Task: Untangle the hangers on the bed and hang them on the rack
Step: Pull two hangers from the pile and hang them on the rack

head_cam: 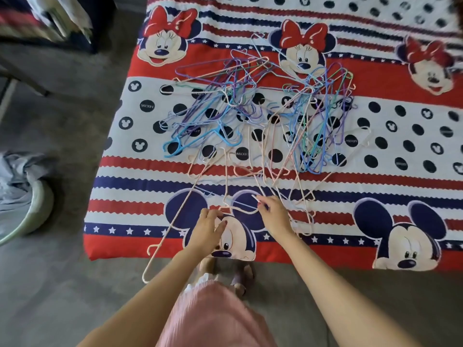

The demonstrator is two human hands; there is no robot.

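Head view: basin (37, 211) left of bed (375, 171); hanger tangle (263, 116) mid-bed

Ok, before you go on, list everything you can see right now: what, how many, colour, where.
Bed cover: one, red, white and navy cartoon-mouse print, fills the middle and right.
Coloured hangers: a tangled heap, too many to count, blue, purple and green, mid-bed.
Pale pink hangers: several, tangled, near edge of the bed; one hangs over the edge towards the floor.
Basin: one, pale green, holding grey-blue cloth, on the floor at left.
Floor: grey, left and bottom.
Dark furniture: blurred, top left; cannot tell what it is.
Rack: not seen.
Dress: pink, bottom centre.
Left hand: on a pink hanger.
Right hand: pinching a pink hanger's wire.
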